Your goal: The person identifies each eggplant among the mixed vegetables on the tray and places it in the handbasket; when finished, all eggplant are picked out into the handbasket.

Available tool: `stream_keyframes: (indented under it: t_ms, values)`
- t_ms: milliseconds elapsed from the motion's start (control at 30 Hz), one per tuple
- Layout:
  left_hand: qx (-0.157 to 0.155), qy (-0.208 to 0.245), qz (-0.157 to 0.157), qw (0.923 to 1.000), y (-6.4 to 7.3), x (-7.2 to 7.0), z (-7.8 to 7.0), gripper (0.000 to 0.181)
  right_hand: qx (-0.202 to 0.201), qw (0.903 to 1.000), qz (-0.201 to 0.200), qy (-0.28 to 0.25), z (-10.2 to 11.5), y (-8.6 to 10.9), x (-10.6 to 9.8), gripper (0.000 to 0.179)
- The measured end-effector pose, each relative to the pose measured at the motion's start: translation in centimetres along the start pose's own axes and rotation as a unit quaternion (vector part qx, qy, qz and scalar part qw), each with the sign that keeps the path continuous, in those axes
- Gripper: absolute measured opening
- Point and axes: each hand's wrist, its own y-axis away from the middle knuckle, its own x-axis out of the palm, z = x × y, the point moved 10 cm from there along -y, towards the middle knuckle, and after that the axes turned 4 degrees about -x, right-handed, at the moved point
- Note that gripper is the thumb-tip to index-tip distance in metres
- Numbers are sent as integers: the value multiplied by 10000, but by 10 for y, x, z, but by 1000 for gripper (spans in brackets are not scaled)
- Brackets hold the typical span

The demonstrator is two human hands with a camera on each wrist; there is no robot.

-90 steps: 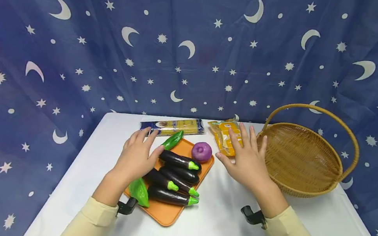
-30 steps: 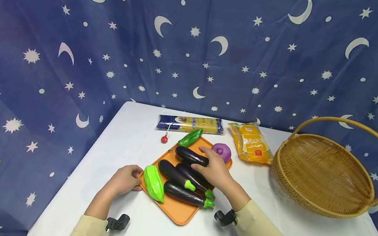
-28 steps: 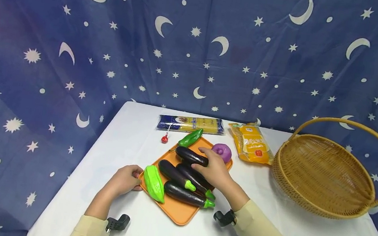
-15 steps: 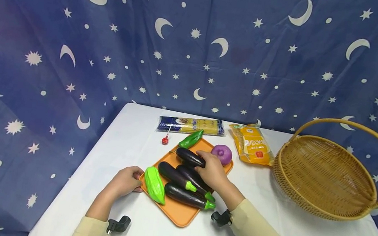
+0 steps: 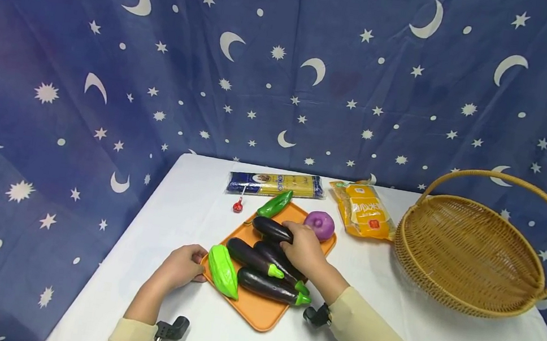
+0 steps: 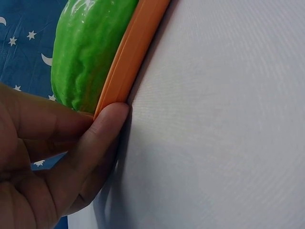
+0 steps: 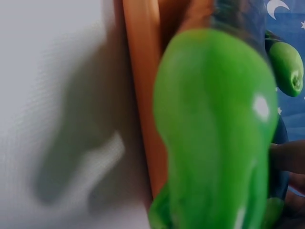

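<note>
At its left corner, the orange tray [image 5: 255, 315] is pinched by my left hand [image 5: 181, 266]. Up close in the left wrist view, thumb and fingers press the tray's rim [image 6: 125, 64] beside a bright green ridged gourd-like vegetable [image 6: 90, 52]. My right hand [image 5: 306, 249] grips the end of the uppermost eggplant [image 5: 269, 227], covering its stem. Several other eggplants [image 5: 266, 287] lie below it on the tray. A green eggplant cap [image 7: 214, 109] fills much of the right wrist view, hiding most of the hand.
A purple onion [image 5: 319, 225] and a green pepper [image 5: 274, 205] lie at the tray's far end. Behind are a spaghetti packet [image 5: 277, 184], a red lollipop [image 5: 237, 207] and an orange food bag [image 5: 364, 211]. A wicker basket [image 5: 468, 257] stands at the right.
Three seconds ago both hands hovered spread above the table. The left has since come down to the tray's corner and the right onto the top eggplant. Over the last second both nearly hold still.
</note>
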Motion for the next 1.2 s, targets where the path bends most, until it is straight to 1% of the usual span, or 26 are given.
stream_keyframes:
  t_ms: [200, 367, 533, 833, 1200]
  values:
    - [-36, -58, -27, 10000, -2, 0, 2, 34, 117, 9997, -72, -188, -3, 3, -4, 47]
    - [-29, -121, 12, 9999, -5, 4, 2, 34, 224, 9988, -255, -364, -7, 7, -15, 46]
    - [31, -136, 50, 9999, -5, 5, 0, 35, 285, 9978, -360, -479, -8, 9, -25, 46]
    - [71, -103, 41, 9999, -1, 3, 2, 34, 515, 9962, -362, -607, -10, 10, -36, 48]
    - [127, -82, 43, 9999, 0, 4, 0, 33, 526, 9953, -556, -593, -16, 15, -53, 48]
